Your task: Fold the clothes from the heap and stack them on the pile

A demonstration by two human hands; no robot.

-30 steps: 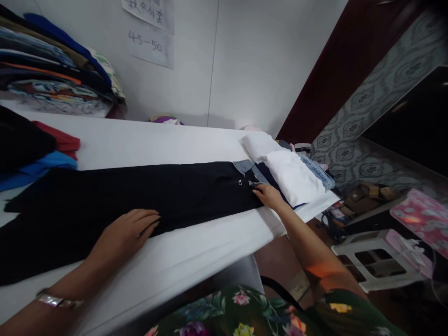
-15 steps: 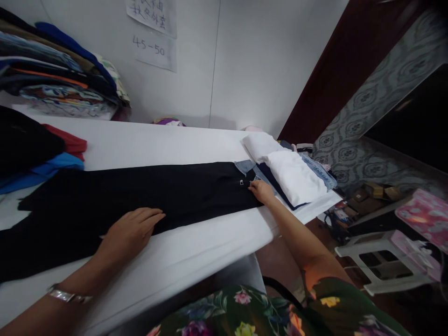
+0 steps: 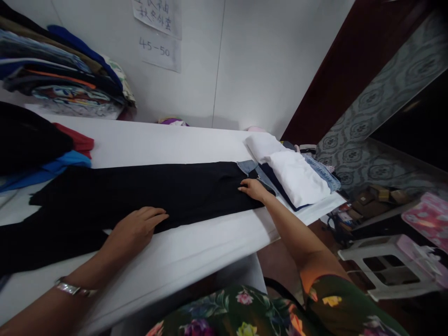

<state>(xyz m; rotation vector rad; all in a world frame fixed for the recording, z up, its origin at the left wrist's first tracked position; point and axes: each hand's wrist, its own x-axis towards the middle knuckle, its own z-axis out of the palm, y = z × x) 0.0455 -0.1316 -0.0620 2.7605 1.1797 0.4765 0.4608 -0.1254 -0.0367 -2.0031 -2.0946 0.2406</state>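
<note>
A long black garment (image 3: 182, 186) lies flat across the white-covered table (image 3: 140, 144); its left end divides into two parts. My left hand (image 3: 140, 228) rests on its near edge, fingers stretched out flat, with a metal bracelet at the wrist. Toward the garment's right end, my right hand (image 3: 255, 189) lies on the fabric with the fingertips slightly apart. Beside that hand, a grey-blue denim piece (image 3: 247, 166) shows along the black garment's far right corner. Folded white clothing (image 3: 297, 177) lies just beyond, on top of dark and denim pieces.
A tall stack of folded clothes (image 3: 73, 74) stands at the back left. Black, red (image 3: 82, 142) and blue clothing (image 3: 63, 163) lies heaped at the left. Handwritten paper (image 3: 160, 50) hangs on the wall. A white stool (image 3: 385, 266) and boxes (image 3: 378, 196) stand at the right.
My right hand has moved a little left over the black garment, and the small white logo there is now hidden. The left hand stays in place; the view has shifted slightly.
</note>
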